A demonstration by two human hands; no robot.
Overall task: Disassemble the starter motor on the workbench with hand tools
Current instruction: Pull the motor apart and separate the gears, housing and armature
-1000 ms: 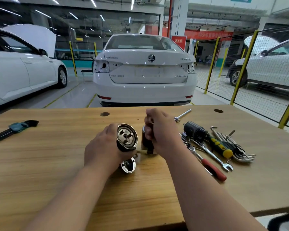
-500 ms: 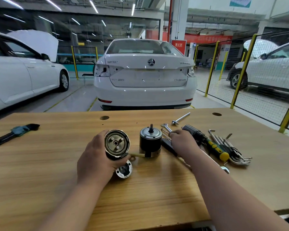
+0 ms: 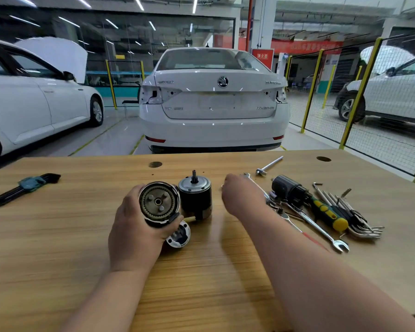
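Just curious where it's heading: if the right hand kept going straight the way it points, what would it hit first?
Probably nothing: the right hand points at bare workbench behind the black motor body, towards the far edge. Blur makes depth uncertain.

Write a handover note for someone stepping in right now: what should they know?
Left grip holds the gear housing, open end toward the camera.
Right grip hovers between motor body and screwdriver, blurred; whether it holds anything is unclear.
Motor body stands upright on the workbench, already off the housing.
To do: strip the housing's inner parts.
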